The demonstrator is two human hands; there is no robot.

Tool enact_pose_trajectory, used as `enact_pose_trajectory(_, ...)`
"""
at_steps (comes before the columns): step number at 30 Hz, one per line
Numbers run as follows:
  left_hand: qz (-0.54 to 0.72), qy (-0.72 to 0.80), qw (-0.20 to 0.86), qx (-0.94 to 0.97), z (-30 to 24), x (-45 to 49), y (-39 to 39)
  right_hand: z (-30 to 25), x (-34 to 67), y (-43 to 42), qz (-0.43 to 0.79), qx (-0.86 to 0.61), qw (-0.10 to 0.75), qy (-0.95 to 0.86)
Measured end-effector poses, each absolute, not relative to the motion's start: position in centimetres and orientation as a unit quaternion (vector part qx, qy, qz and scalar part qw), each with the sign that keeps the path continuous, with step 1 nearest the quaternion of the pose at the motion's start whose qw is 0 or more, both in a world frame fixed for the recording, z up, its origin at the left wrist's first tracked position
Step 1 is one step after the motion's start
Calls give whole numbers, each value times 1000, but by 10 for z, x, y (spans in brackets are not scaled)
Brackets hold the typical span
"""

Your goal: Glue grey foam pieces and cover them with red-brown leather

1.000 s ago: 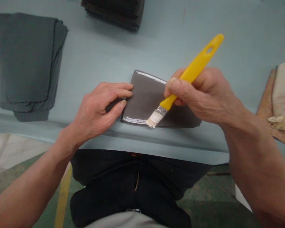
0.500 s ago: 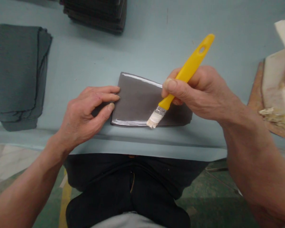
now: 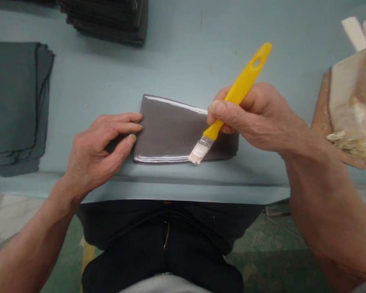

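A dark grey rectangular piece (image 3: 167, 126), perhaps leather or a stack of such pieces, lies flat in front of me. White wet streaks run along its far edge and along its near edge. My right hand (image 3: 247, 116) pinches the yellow handle of a paintbrush (image 3: 238, 91). The pale, white-coated bristles rest on the near edge, where the white line ends. My left hand (image 3: 102, 142) lies at the piece's left edge, fingers stretched out, their tips touching it. My right hand hides part of the piece's right side.
A pile of dark green-grey pieces (image 3: 12, 97) lies at the left. Behind stands a taller dark stack (image 3: 110, 20). On the right, a glue-crusted pale container (image 3: 347, 89) sits on a brown board (image 3: 320, 106), with white strips (image 3: 354, 32) beyond. The pale blue table's (image 3: 177, 191) near edge is before my body.
The brush has moved slightly right along the piece's near edge, lengthening the white streak. My left hand stays at the left edge. The view has shifted a little.
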State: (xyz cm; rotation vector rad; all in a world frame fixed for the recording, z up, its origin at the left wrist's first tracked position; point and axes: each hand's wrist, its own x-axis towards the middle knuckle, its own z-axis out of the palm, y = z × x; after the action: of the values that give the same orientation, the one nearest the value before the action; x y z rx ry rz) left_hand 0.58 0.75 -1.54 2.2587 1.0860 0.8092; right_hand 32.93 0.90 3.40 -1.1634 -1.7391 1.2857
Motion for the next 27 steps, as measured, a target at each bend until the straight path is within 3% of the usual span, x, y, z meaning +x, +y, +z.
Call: enact_pose_trajectory(27,291,431,258,814,-12,8,4,35,365,1,460,-476,340,-668)
